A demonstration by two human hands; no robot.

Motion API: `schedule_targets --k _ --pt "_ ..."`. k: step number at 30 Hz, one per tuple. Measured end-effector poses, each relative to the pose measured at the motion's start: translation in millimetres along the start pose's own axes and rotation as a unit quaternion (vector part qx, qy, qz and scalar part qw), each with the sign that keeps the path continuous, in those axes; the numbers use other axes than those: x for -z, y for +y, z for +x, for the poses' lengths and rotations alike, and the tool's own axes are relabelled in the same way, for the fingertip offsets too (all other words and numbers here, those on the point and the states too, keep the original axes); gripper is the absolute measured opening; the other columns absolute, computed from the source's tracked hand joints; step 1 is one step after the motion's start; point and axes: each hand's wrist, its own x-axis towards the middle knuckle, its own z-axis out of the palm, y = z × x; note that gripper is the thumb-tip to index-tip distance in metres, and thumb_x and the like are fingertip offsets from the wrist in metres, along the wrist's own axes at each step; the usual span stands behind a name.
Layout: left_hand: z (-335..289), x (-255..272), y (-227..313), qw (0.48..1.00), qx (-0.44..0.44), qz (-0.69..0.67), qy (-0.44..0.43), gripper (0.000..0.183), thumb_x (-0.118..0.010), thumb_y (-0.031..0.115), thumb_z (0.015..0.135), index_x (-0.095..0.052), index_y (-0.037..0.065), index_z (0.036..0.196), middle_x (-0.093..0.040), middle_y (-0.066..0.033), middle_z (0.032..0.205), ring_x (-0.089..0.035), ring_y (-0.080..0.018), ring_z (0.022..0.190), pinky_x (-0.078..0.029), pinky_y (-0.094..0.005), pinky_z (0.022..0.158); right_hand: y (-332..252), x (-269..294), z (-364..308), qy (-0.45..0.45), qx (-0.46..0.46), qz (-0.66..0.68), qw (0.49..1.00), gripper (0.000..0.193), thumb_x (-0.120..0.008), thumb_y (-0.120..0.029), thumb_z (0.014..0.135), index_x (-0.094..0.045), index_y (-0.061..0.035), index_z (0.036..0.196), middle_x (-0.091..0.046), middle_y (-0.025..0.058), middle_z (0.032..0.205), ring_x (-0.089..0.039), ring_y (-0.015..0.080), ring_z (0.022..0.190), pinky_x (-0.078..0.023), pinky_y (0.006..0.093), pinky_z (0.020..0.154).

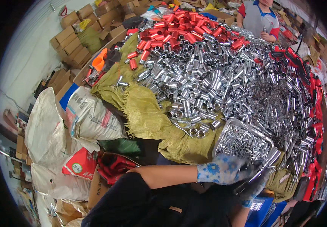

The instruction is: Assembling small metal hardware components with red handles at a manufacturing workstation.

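My left hand (222, 170), in a white glove with blue flowers, reaches across to the near edge of a clear plastic tray (218, 142) filled with small chrome bits (243, 142). Its fingertips are blurred beside a long chrome tool with a dark lower end (262, 169); whether they grip it is unclear. Below the tool, my right hand (257, 189), gloved the same way, is closed around it and partly hidden behind it. The tool slants up to the right, over the tray's near right corner.
A large heap of chrome sockets (193, 79) spreads beyond the tray, with red sockets (186, 28) at its far side. Yellow woven sacking (144, 109) lies along the near edge. White sacks (95, 117) stand left; blue bins (263, 212) sit below. A person (260, 19) stands opposite.
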Motion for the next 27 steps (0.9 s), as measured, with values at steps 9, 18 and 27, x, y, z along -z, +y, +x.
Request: schedule_targets --k 9,18,27 --pt "-15 -18 -27 0.833 0.119 -0.502 -0.201 0.069 -0.037 0.067 0.090 -0.060 0.002 0.101 -0.051 -0.0036 0.068 -0.050 -0.0159 0.064 -0.045 -0.0289 0.061 -9 -46 9 -0.040 -0.081 0.070 0.993 0.052 -0.051 -0.048 0.090 -0.051 -0.0009 0.111 -0.059 0.0082 0.083 -0.056 0.0150 0.065 -0.047 0.0251 0.053" --pt "54 304 -200 0.855 0.256 0.391 0.223 0.031 -0.047 0.032 0.090 -0.064 0.006 0.090 -0.066 -0.0148 0.087 -0.064 -0.0321 0.081 -0.052 -0.0425 0.068 27 30 24 -0.040 -0.011 0.107 0.993 0.040 -0.045 -0.016 0.095 -0.043 -0.0067 0.134 -0.056 0.0154 0.119 -0.051 0.0109 0.066 -0.041 0.0169 0.049" --pt "-55 376 -375 0.690 0.525 0.383 0.317 0.055 -0.058 0.050 0.081 -0.061 0.004 0.110 -0.064 -0.0213 0.110 -0.062 -0.0354 0.102 -0.048 -0.0450 0.089 0 14 1 0.032 -0.270 0.236 0.933 0.037 -0.041 -0.041 0.098 -0.052 -0.0130 0.118 -0.051 0.0001 0.079 -0.038 0.0072 0.049 -0.030 0.0187 0.038"
